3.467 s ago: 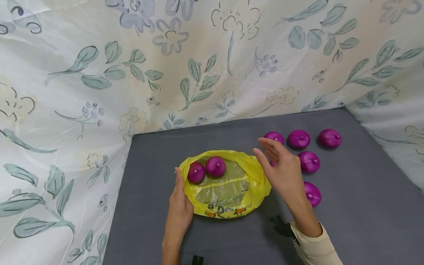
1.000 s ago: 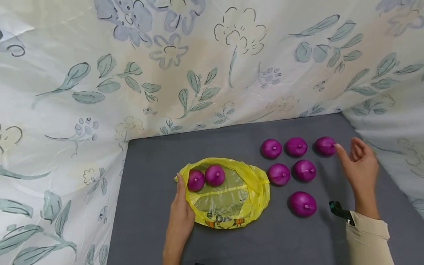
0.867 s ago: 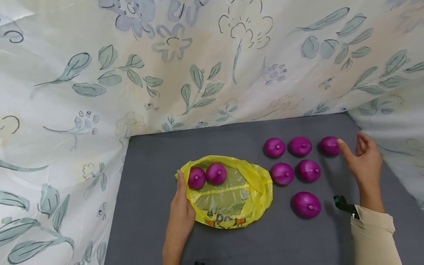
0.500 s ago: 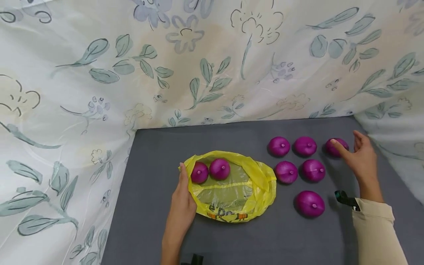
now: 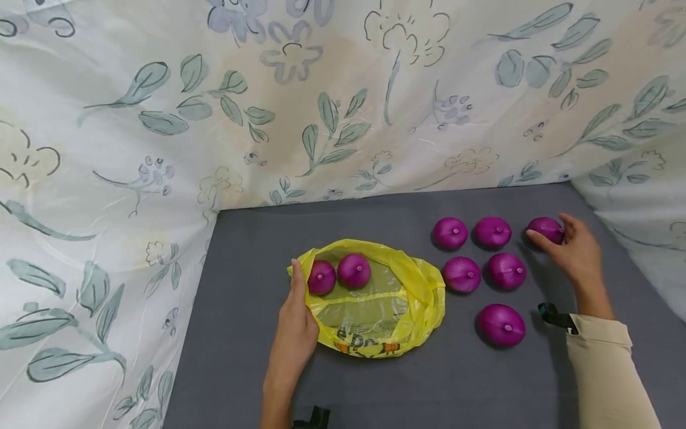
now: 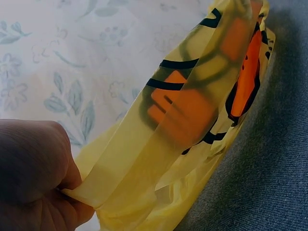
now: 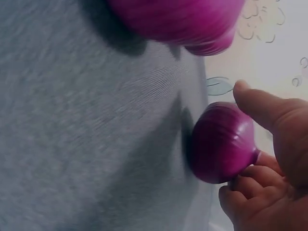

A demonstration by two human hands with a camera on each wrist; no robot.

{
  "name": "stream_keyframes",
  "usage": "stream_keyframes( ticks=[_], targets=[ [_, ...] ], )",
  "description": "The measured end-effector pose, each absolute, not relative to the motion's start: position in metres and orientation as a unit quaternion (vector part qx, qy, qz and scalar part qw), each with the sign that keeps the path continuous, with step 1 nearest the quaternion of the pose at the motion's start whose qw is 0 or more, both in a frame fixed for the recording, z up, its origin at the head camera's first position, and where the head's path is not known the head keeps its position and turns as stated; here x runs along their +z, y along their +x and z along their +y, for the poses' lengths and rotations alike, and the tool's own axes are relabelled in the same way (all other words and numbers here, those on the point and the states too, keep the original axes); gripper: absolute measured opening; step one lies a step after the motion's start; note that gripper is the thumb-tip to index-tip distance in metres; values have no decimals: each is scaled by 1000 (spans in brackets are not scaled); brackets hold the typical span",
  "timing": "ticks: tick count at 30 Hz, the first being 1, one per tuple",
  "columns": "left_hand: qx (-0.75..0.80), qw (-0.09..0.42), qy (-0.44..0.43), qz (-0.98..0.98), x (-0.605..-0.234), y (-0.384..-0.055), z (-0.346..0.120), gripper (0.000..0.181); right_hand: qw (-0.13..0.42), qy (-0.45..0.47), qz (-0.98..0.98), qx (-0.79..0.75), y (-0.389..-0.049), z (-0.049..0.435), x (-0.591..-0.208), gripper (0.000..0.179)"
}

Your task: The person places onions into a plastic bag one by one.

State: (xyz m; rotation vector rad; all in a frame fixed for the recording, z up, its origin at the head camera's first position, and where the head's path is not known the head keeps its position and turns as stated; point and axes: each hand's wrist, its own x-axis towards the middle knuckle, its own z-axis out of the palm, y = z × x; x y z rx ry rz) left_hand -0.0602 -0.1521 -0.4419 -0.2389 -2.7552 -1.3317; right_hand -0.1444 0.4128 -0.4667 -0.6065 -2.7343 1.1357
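Observation:
A yellow plastic bag (image 5: 423,292) with printed letters stands with its mouth spread wide on the grey cloth. My left hand (image 5: 295,325) pinches its left rim between thumb and fingers, as the left wrist view shows. Inside the bag lie two purple onions (image 5: 354,271), smooth and shiny. My right hand (image 5: 579,256) is at the far right around another purple onion (image 7: 221,144). In the right wrist view its thumb extends above that onion and its fingers reach below it, near the stem; the onion rests on the cloth.
Several more purple onions (image 5: 492,232) lie on the grey cloth (image 5: 252,250) between the bag and my right hand, one of them (image 5: 461,274) close by the bag's right side. A floral curtain (image 5: 343,119) hangs behind and to both sides.
My right hand has moved from over the bag to the far-right onion, and its thumb and fingers have come closer around it. The left hand keeps holding the bag's rim.

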Motion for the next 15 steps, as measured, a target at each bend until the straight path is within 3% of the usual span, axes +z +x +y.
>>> stream_keyframes(
  ticks=[8, 15],
  targets=[
    [-434, 49, -76, -896, -439, -60, -158, 95, 71, -236, -893, 377, -148, 409, -473, 94],
    [-447, 30, -59, -892, -440, -61, -157, 94, 88, -298, -860, 405, -143, 404, -464, 91]
  ],
)
